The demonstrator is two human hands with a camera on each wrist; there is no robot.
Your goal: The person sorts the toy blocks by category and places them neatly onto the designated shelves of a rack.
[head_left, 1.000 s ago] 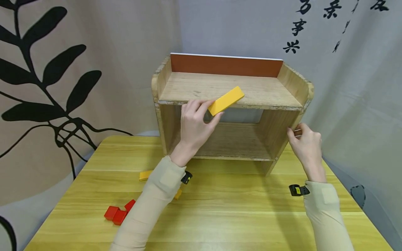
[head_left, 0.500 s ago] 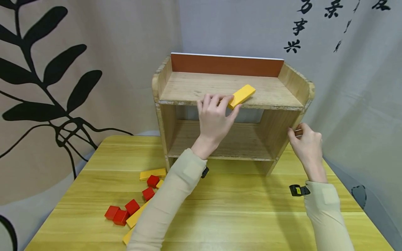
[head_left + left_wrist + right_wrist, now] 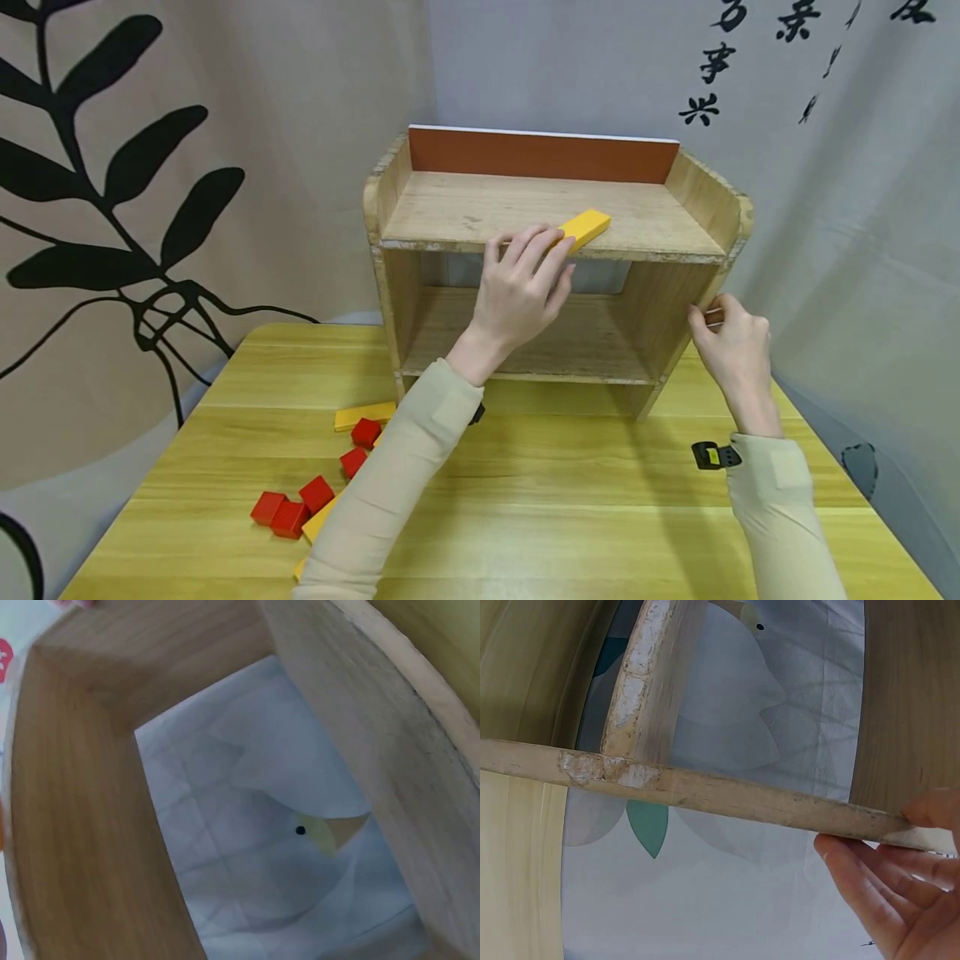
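Note:
A two-tier wooden shelf (image 3: 525,212) stands on the table. On its upper board, by the front edge, lies a yellow block (image 3: 587,228), angled to the right. My left hand (image 3: 521,292) is at the block's near end, fingers extended over it and thumb lower down, in front of the board's edge. The left wrist view looks into the shelf's lower compartment (image 3: 82,810) and leaves out the block. My right hand (image 3: 731,350) grips the front edge of the shelf's right side panel (image 3: 765,806), thumb on one face and fingers on the other.
Several red cubes (image 3: 317,494) and yellow blocks (image 3: 365,416) lie on the table (image 3: 570,508) at the left, partly hidden by my left sleeve (image 3: 397,475). A brown strip (image 3: 543,156) backs the upper board. Curtains hang behind the table.
My left hand has carried the yellow block rightward and lowered it onto the upper board; its thumb has come away from the block. The right hand stays in place on the side panel.

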